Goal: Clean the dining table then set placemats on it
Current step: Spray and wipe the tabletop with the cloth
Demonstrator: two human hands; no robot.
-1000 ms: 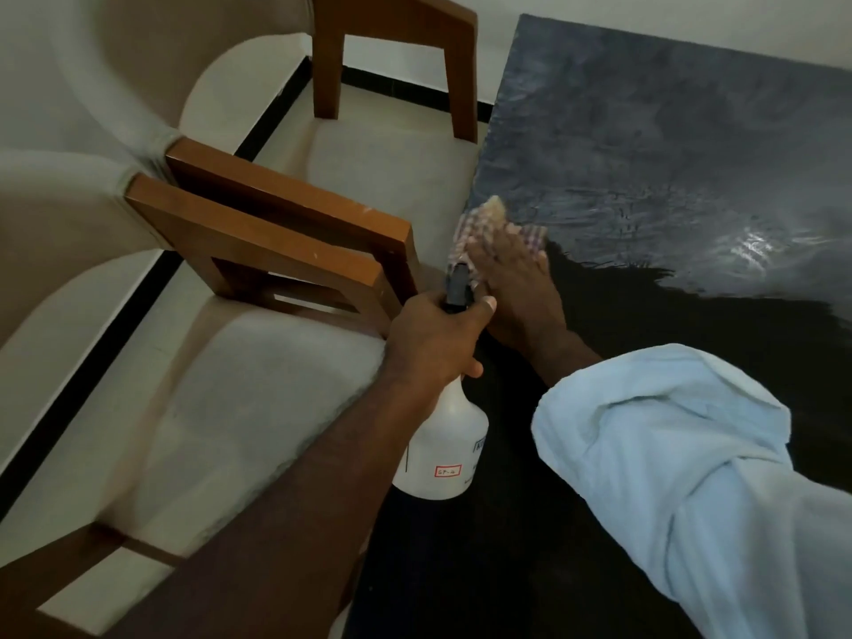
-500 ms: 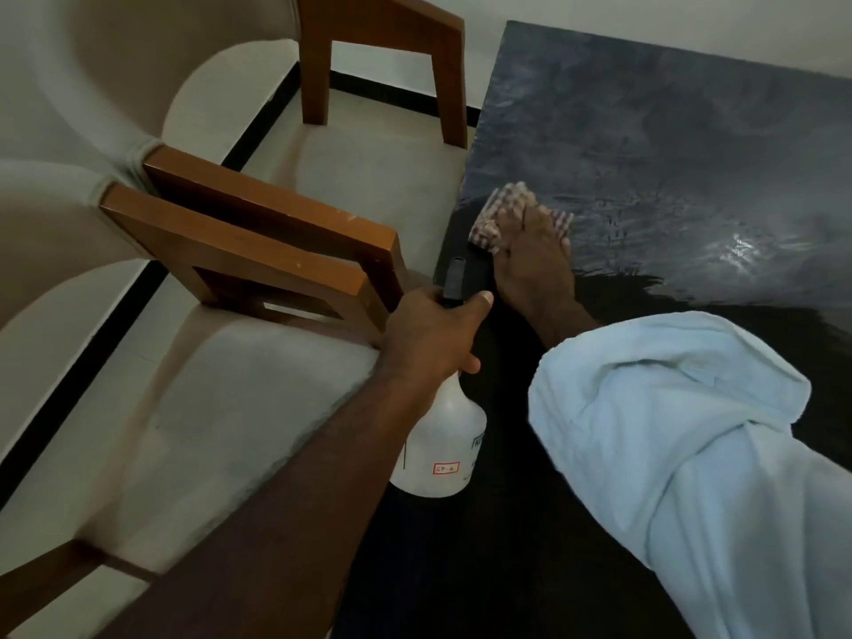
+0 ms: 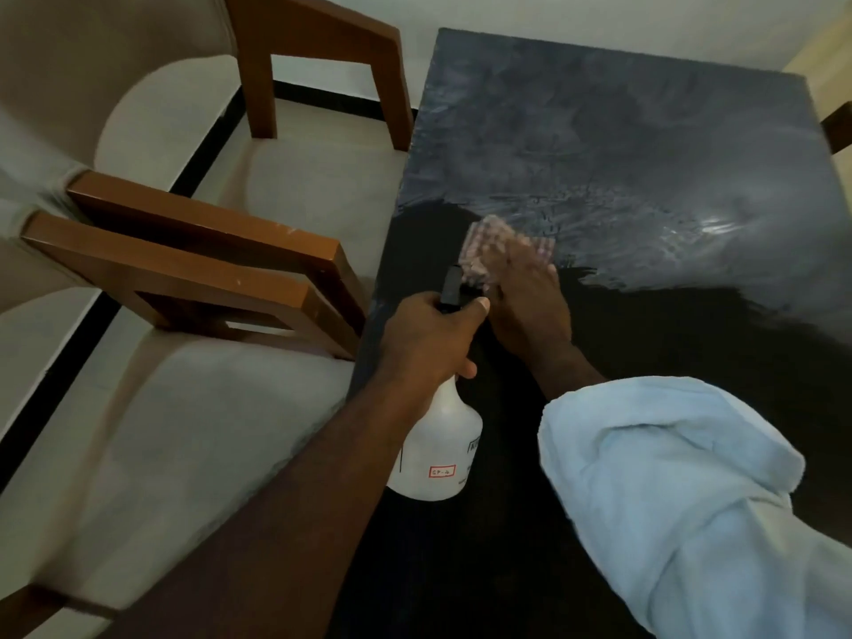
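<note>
Right hand (image 3: 530,306) blurred; I read fingers (image 3: 516,265) flat, pressing checked cloth (image 3: 488,242) onto dark streaky surface (image 3: 645,154) just beyond bottle (image 3: 438,449). Left hand (image 3: 428,339) grips white plastic bottle's neck; black nozzle (image 3: 451,288) half hidden.

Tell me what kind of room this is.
Probably a home dining room: a dark, glossy dining table, cushioned wooden chairs drawn up along its side, and a plain wall close behind.

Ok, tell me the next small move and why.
Probably sweep the cloth rightward across the table: the right hand presses it at the edge between the near black surface and the far grey, streaked part, which looks unwiped. The left hand holds the spray bottle.
</note>
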